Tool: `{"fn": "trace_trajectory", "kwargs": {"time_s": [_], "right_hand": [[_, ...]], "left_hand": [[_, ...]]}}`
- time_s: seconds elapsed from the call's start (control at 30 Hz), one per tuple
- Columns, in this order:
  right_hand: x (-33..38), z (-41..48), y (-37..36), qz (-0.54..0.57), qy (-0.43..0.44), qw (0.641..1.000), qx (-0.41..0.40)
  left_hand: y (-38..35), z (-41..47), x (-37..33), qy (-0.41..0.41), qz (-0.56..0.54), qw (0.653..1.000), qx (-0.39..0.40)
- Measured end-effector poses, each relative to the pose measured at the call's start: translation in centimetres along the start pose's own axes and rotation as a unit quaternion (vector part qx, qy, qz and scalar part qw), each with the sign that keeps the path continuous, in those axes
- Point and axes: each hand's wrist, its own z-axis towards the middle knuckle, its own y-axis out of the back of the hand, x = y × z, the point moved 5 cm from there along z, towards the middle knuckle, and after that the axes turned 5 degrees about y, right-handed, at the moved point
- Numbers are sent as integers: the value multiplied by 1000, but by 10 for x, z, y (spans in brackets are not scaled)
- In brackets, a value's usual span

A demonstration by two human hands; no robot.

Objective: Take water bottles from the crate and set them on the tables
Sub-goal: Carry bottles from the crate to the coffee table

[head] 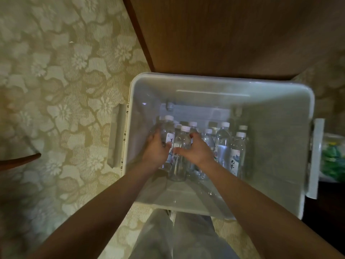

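A translucent white plastic crate point(280, 146) stands on the floor below me. Several clear water bottles with white caps stand upright in its middle. My left hand point(156, 148) is wrapped around the leftmost bottle point(168, 128), which has a white label. My right hand point(196, 150) curls around the bottle next to it point(182, 141), thumb on its left side and fingers on its right. Other bottles point(223, 141) stand to the right of my hands, one with a painted label point(235, 161). Both forearms reach down into the crate.
A brown wooden table point(233, 34) is just beyond the crate's far rim. Patterned beige carpet point(65, 90) covers the floor on the left. A curved wooden chair part point(20, 160) shows at the left edge. Green packaging point(332, 157) lies right of the crate. My legs are below.
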Motion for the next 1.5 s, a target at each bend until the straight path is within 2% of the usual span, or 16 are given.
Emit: {"fn": "trace_trajectory", "kwargs": {"time_s": [0.33, 0.8, 1.1, 1.23, 1.33, 1.5], "right_hand": [[0, -1, -3, 11, 8, 999, -40], [-5, -23, 33, 93, 42, 993, -61], [11, -58, 72, 199, 56, 978, -10], [20, -70, 75, 244, 40, 969, -12], [32, -79, 72, 267, 33, 963, 7], [54, -92, 61, 286, 42, 954, 81]], "left_hand": [[-3, 17, -4, 100, 24, 995, 2], [1, -17, -20, 55, -124, 990, 27], [31, -64, -52, -26, -178, 982, 58], [53, -88, -55, -46, -208, 977, 30], [70, -108, -52, -38, -252, 967, 20], [94, -136, -33, -27, -330, 942, 46]]}}
